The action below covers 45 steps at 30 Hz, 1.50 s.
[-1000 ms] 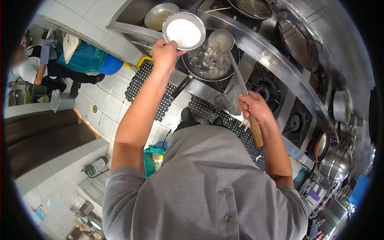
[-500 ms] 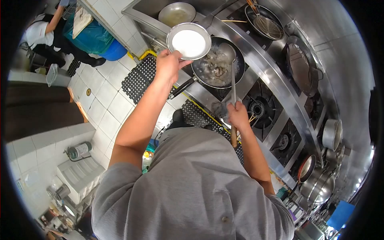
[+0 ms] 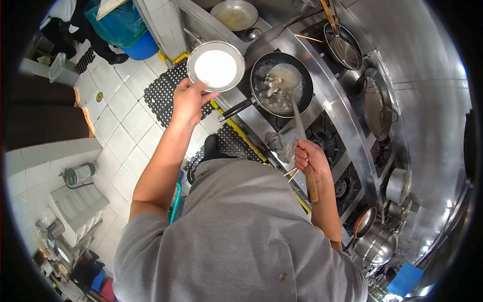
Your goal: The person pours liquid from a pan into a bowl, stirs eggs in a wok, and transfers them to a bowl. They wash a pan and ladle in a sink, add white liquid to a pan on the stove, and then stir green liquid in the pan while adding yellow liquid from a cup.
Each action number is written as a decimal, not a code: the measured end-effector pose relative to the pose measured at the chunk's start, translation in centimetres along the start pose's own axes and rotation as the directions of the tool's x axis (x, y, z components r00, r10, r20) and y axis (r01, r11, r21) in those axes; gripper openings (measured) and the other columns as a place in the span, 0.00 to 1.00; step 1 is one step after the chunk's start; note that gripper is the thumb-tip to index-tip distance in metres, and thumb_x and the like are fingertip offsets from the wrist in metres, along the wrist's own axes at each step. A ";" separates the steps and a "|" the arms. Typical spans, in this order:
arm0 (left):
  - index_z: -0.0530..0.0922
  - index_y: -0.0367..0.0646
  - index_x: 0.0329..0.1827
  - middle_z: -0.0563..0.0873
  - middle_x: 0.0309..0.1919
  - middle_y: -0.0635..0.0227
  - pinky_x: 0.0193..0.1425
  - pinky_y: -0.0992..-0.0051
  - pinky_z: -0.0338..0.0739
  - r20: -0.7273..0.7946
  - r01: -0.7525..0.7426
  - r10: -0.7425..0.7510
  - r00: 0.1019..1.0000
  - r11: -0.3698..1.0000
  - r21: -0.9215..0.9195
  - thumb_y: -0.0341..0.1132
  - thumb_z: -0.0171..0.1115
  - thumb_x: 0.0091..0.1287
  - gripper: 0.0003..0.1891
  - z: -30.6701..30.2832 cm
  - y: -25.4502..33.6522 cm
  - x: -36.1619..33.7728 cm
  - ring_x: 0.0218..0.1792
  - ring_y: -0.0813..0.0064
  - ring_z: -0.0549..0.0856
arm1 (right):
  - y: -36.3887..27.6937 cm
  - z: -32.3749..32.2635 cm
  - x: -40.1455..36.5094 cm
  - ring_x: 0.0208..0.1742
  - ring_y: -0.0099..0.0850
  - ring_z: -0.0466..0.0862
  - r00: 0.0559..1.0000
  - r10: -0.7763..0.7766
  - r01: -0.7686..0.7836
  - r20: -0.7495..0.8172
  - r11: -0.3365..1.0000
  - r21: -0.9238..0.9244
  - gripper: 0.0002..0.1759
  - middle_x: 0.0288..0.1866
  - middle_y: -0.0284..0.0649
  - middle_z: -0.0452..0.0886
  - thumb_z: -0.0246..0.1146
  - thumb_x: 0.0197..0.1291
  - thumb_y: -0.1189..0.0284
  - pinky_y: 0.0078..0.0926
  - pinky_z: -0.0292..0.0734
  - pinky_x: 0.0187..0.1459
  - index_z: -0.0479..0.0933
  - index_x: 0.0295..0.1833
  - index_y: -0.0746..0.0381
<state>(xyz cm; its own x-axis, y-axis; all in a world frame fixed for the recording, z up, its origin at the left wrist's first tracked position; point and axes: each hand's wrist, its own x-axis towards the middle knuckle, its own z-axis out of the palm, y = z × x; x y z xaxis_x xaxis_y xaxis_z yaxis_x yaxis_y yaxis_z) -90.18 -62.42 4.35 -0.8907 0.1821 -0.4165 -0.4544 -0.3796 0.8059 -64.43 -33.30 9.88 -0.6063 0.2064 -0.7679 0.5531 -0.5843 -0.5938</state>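
Note:
My left hand [image 3: 189,102] grips the near rim of a round metal bowl [image 3: 193,67] with white contents. That bowl is held out to the left of a black frying pan [image 3: 257,63], clear of it. In my right hand [image 3: 308,156] is the wooden handle of a long ladle [image 3: 298,117]. The ladle's bowl rests inside the pan, filled with cloudy liquid. Around it, bubbling liquid holds pale and dark pieces [image 3: 272,89] of food I cannot name. The pan's black handle [image 3: 235,109] points towards me, untouched.
A metal pan [image 3: 234,15] with yellowish liquid stands behind. Strainers [image 3: 347,53] and a dark wok [image 3: 377,103] line the right. A crumpled cloth [image 3: 279,143] lies on the stove's front edge. Black perforated mats [image 3: 168,95] cover part of the floor. Another person's legs [image 3: 93,40] show at upper left.
My left hand has moved the bowl left, away from the pan. My right hand has shifted towards me and right, and the ladle's bowl now holds liquid. The view has shifted slightly.

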 end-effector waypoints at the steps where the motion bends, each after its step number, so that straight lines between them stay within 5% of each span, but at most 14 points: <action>1: 0.73 0.24 0.56 0.86 0.51 0.47 0.54 0.61 0.95 -0.006 -0.013 0.013 1.000 1.000 0.002 0.20 0.56 0.71 0.13 -0.8 0.0 0.1 0.49 0.55 0.92 | -0.1 -0.1 -0.3 0.16 0.19 0.67 0.999 -0.027 0.026 -0.036 0.999 -0.037 0.08 0.22 0.26 0.68 0.61 0.78 0.68 0.22 0.61 0.19 0.75 0.45 0.61; 4: 0.75 0.30 0.46 0.85 0.42 0.55 0.49 0.63 0.96 -0.056 -0.032 0.031 0.998 0.999 -0.029 0.20 0.59 0.70 0.05 -2.5 -0.1 0.4 0.42 0.61 0.91 | -0.4 -0.2 -0.9 0.16 0.21 0.69 0.991 -0.092 0.081 -0.102 0.991 -0.107 0.08 0.22 0.28 0.69 0.62 0.77 0.68 0.23 0.62 0.19 0.74 0.43 0.59; 9: 0.77 0.32 0.43 0.85 0.38 0.60 0.48 0.63 0.96 -0.074 -0.047 0.042 0.996 0.997 -0.062 0.20 0.60 0.70 0.02 -4.7 -0.4 1.3 0.38 0.66 0.91 | 0.6 -0.6 0.0 0.16 0.24 0.71 0.962 -0.187 0.123 -0.200 0.948 -0.294 0.13 0.23 0.30 0.71 0.64 0.76 0.66 0.27 0.67 0.20 0.71 0.38 0.58; 13: 0.75 0.35 0.38 0.84 0.35 0.63 0.46 0.65 0.96 -0.082 -0.047 0.041 0.996 0.997 -0.068 0.20 0.59 0.70 0.03 -6.2 -1.3 2.2 0.35 0.68 0.90 | 3.8 -1.5 1.1 0.16 0.25 0.75 0.868 -0.388 0.050 -0.309 0.689 -0.724 0.17 0.22 0.33 0.74 0.62 0.77 0.63 0.27 0.70 0.20 0.70 0.35 0.59; 16: 0.74 0.37 0.35 0.83 0.33 0.64 0.44 0.65 0.96 -0.069 -0.037 0.034 0.997 0.998 -0.041 0.20 0.59 0.69 0.05 -6.5 -1.3 2.6 0.34 0.70 0.90 | 5.5 -0.7 0.8 0.17 0.25 0.76 0.835 -0.411 -0.064 -0.366 0.589 -0.806 0.17 0.23 0.34 0.75 0.62 0.76 0.63 0.27 0.72 0.21 0.70 0.35 0.60; 18: 0.73 0.38 0.34 0.82 0.33 0.65 0.42 0.66 0.96 -0.046 -0.043 0.042 0.998 0.999 -0.022 0.20 0.59 0.68 0.06 -5.9 -0.9 2.6 0.33 0.70 0.89 | 6.3 0.4 0.3 0.15 0.25 0.73 0.900 -0.241 -0.039 -0.362 0.784 -0.619 0.15 0.22 0.32 0.73 0.62 0.77 0.63 0.28 0.68 0.19 0.71 0.36 0.58; 21: 0.73 0.38 0.33 0.82 0.33 0.65 0.41 0.67 0.96 0.014 -0.056 0.055 0.998 0.998 0.010 0.19 0.59 0.68 0.06 -4.8 -1.4 3.6 0.32 0.71 0.88 | 6.5 2.0 -0.6 0.15 0.21 0.69 0.979 0.069 -0.089 -0.189 0.991 -0.101 0.12 0.22 0.26 0.69 0.59 0.79 0.63 0.25 0.64 0.18 0.74 0.41 0.57; 25: 0.75 0.36 0.34 0.82 0.33 0.64 0.40 0.68 0.95 0.105 -0.041 0.036 0.994 0.998 0.049 0.19 0.58 0.68 0.04 -1.6 -1.8 4.8 0.32 0.71 0.88 | 5.6 1.1 0.2 0.15 0.13 0.66 0.939 0.084 -0.273 0.334 0.771 0.575 0.12 0.21 0.21 0.68 0.55 0.83 0.64 0.17 0.64 0.16 0.76 0.47 0.59; 28: 0.75 0.36 0.35 0.82 0.33 0.64 0.41 0.68 0.95 0.147 -0.047 0.030 0.989 0.993 0.112 0.19 0.58 0.68 0.04 1.9 -2.2 4.9 0.32 0.71 0.88 | 5.2 1.4 0.5 0.15 0.13 0.65 0.958 0.064 -0.219 0.279 0.790 0.572 0.12 0.21 0.21 0.67 0.55 0.83 0.64 0.17 0.63 0.16 0.76 0.47 0.60; 32: 0.77 0.33 0.37 0.85 0.37 0.60 0.41 0.68 0.95 0.214 -0.052 0.017 0.977 0.986 0.159 0.19 0.57 0.68 0.02 5.9 -4.0 5.5 0.34 0.69 0.90 | 3.4 2.0 -0.7 0.16 0.17 0.67 0.999 0.020 -0.026 0.029 0.976 0.215 0.11 0.21 0.24 0.68 0.58 0.81 0.66 0.21 0.65 0.18 0.75 0.45 0.60; 36: 0.78 0.32 0.40 0.87 0.40 0.57 0.42 0.68 0.95 0.277 -0.105 0.033 0.960 0.962 0.250 0.19 0.57 0.69 0.03 9.9 -5.7 5.0 0.37 0.67 0.91 | 2.4 -0.3 -0.5 0.16 0.23 0.71 0.987 -0.143 0.145 -0.076 0.989 0.016 0.15 0.22 0.30 0.72 0.62 0.77 0.67 0.26 0.68 0.19 0.71 0.34 0.58; 39: 0.79 0.29 0.47 0.88 0.44 0.55 0.44 0.68 0.95 0.316 -0.114 0.020 0.949 0.953 0.280 0.19 0.57 0.70 0.06 11.2 -8.7 6.6 0.39 0.66 0.92 | 1.9 -2.0 0.5 0.16 0.24 0.71 0.972 -0.208 0.191 -0.108 0.970 -0.151 0.14 0.22 0.30 0.72 0.63 0.76 0.66 0.26 0.68 0.19 0.71 0.36 0.59; 43: 0.79 0.28 0.49 0.88 0.46 0.54 0.44 0.67 0.95 0.305 -0.128 0.020 0.952 0.932 0.339 0.19 0.58 0.70 0.07 13.5 -10.1 7.1 0.40 0.65 0.92 | 2.4 -4.1 3.0 0.17 0.29 0.78 0.915 -0.366 0.247 -0.170 0.842 -0.480 0.17 0.23 0.36 0.76 0.64 0.75 0.64 0.31 0.73 0.22 0.71 0.35 0.63; 45: 0.78 0.29 0.47 0.88 0.44 0.54 0.42 0.67 0.95 0.279 -0.138 0.039 0.960 0.928 0.346 0.19 0.58 0.70 0.06 14.3 -10.3 7.7 0.38 0.65 0.92 | 4.0 -5.5 5.2 0.19 0.33 0.82 0.815 -0.543 0.193 -0.201 0.582 -0.790 0.18 0.24 0.40 0.78 0.64 0.75 0.64 0.35 0.76 0.24 0.71 0.35 0.65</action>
<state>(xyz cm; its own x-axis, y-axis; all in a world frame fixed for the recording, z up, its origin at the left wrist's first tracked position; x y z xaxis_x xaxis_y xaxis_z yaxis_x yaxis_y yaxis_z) -92.49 -44.09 -1.14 -0.8755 0.4130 -0.2509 -0.3024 -0.0632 0.9511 -62.28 -30.25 2.18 -0.6800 0.6433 -0.3518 0.6563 0.3202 -0.6832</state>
